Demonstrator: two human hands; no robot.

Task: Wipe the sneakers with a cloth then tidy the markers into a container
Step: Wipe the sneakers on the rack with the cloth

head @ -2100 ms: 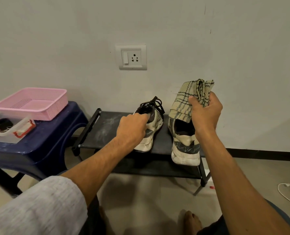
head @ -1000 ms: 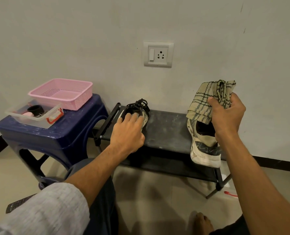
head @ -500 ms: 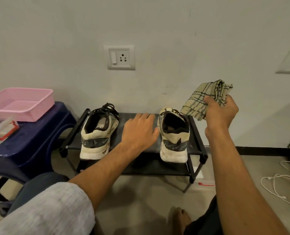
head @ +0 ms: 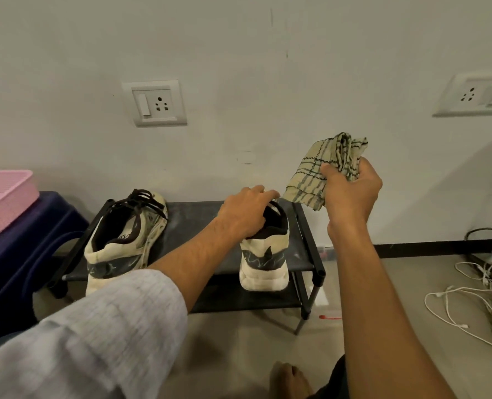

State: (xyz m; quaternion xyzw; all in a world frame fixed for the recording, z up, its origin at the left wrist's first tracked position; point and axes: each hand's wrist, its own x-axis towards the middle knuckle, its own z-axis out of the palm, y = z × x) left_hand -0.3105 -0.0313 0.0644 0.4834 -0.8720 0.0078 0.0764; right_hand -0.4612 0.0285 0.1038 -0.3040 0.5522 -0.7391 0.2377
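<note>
Head view: nearest, a grey ribbed sleeve (head: 95, 341) leads along the arm to the left grip (head: 244, 211), which lies over the mouth of the cream-and-black right-edge sneaker (head: 263, 263). Its fingers bend over the tongue and the thumb is hidden, so I cannot tell whether it has closed. That sneaker stands heel toward the camera at the right edge of the low black shoe rack (head: 193, 226). Its twin, the cream-and-black left-edge sneaker (head: 118, 249), sits at the left edge with its dark laces loose. Both look grimy along the pale midsoles and have dark marbled heel panels. Just beyond the rack's right edge, the right grip (head: 351, 191) is clenched around a bunched beige checked cloth (head: 316, 177), held clear of the shoe.

To wipe well, I judge the left grip should pin the sneaker firmly by its collar. A flat fold of cloth can then be drawn along the midsole from heel to toe, turning to a clean face as dirt builds. The soft fabric may snag on the laces, so work around them.
</note>
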